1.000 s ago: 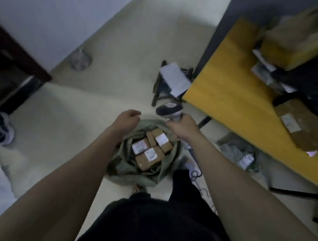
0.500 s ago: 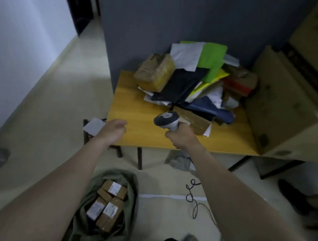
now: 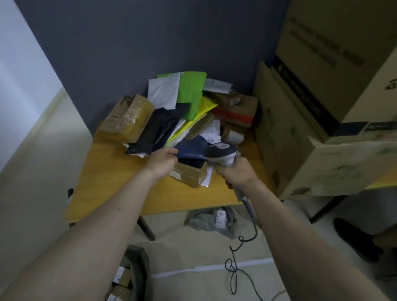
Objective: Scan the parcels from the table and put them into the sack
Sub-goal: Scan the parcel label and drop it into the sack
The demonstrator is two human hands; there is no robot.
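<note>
A heap of parcels (image 3: pixel 189 114) covers the back of the yellow table (image 3: pixel 105 179): brown boxes, green, yellow, white and black mailers. My left hand (image 3: pixel 163 160) pinches the edge of a dark blue mailer bag (image 3: pixel 191 148) at the front of the heap. My right hand (image 3: pixel 235 173) grips the handle of a grey barcode scanner (image 3: pixel 220 153), whose head sits over that blue bag. A flat brown box (image 3: pixel 189 174) lies under the bag. The green sack (image 3: pixel 137 274) stands on the floor below, with labelled brown boxes (image 3: pixel 119 290) inside, partly hidden by my left arm.
Large cardboard cartons (image 3: pixel 320 110) stand stacked right of the table. A grey mailer (image 3: pixel 214 220) lies on the floor under the table edge. The scanner cable (image 3: pixel 236 268) curls across the floor. Another person's shoe and leg (image 3: pixel 360 240) are at the right.
My view swung up from the sack to the table. My left hand reached forward to the heap and took hold of the blue bag. The scanner moved over it.
</note>
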